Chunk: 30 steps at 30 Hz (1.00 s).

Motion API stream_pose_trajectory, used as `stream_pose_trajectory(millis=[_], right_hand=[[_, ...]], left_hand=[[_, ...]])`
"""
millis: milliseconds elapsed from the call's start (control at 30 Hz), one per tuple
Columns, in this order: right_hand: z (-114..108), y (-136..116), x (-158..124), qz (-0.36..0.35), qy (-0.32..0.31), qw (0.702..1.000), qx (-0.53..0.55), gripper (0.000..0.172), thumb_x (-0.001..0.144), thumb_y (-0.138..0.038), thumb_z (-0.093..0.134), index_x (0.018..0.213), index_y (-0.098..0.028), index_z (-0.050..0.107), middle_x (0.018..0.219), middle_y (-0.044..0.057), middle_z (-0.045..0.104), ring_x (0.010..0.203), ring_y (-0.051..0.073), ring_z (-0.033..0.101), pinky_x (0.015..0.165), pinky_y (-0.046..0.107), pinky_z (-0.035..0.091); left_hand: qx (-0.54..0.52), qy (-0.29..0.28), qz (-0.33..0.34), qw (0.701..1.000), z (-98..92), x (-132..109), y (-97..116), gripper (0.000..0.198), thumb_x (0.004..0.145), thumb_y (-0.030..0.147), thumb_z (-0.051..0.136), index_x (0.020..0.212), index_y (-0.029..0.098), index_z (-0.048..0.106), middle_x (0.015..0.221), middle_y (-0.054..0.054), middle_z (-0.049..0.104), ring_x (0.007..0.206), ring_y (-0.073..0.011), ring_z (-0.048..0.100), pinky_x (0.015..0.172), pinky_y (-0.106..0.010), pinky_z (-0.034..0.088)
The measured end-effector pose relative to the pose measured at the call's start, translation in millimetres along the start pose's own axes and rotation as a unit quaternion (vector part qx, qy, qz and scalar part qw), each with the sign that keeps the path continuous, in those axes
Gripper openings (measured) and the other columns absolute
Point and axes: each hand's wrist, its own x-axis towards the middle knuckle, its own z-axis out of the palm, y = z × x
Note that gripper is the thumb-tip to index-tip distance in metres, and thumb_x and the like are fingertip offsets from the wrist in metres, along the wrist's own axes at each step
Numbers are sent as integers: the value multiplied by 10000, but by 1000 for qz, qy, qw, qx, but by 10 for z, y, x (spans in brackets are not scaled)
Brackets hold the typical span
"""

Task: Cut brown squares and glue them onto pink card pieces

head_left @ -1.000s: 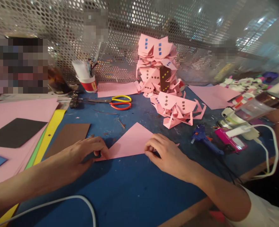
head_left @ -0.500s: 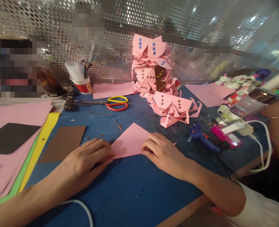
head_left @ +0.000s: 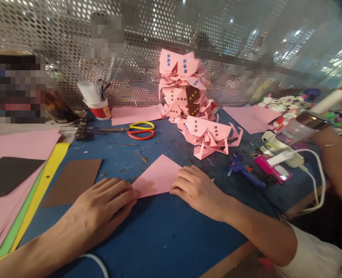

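Note:
A sheet of pink paper (head_left: 158, 174), folded into a triangle, lies on the blue table with its point facing away from me. My left hand (head_left: 102, 204) closes on the paper's left corner, thumb and fingers together at the near edge. At the right part of that same edge, my right hand (head_left: 198, 190) has its fingers curled over the paper and its thumb low against the fold. A small pink tip shows beyond the right hand; the rest of that corner is hidden. A brown sheet (head_left: 74, 180) lies just behind my left hand.
Scissors (head_left: 140, 130) and a paper cup of tools (head_left: 98, 110) stand at the back left. Folded pink paper pieces (head_left: 182, 98) are stacked at the back. A blue glue gun (head_left: 244, 172) and a pink device (head_left: 273, 168) lie right. Another person's arm (head_left: 337, 162) is at far right.
The whole view has shifted slightly, so things sit a little lower and further left. Both hands keep their places on the pink paper.

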Motion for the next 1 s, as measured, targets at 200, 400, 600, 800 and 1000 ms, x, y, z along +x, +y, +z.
stream_pose_trajectory(millis=[200,400,600,800,1000], right_hand=[[-21,-7,6,3,-3,1000,6,219,1035,-270,494,898,-190,645,937,45,638,911,187,558,846,354,404],[-65,-3,-22,8,-11,1000,16,146,1018,-270,535,963,-190,644,980,37,643,935,181,564,867,350,415],[-66,12,-17,20,-13,1000,14,175,1026,-291,520,946,-189,638,972,33,649,932,183,571,862,347,418],[-100,37,-33,32,-16,999,9,155,1024,-276,524,950,-187,628,973,33,650,926,178,579,864,349,424],[-141,60,-44,59,-25,998,22,178,1017,-301,541,897,-186,605,943,32,652,900,173,585,849,336,426]], left_hand=[[-49,-29,-40,998,44,29,24,145,963,209,538,1052,251,644,1002,-34,679,930,-183,632,861,-322,481],[-65,-23,-82,994,71,37,-22,122,955,246,535,1010,280,638,976,-20,693,919,-189,649,847,-312,500],[-84,-31,-102,991,64,35,-78,118,955,334,550,980,286,655,931,-16,699,862,-198,654,766,-296,520],[-87,-29,-131,987,90,57,-122,161,948,409,555,947,294,667,867,3,697,819,-200,662,749,-301,516],[-90,-45,-151,983,91,44,-116,189,948,437,545,944,297,672,878,-6,699,860,-222,649,756,-321,513]])
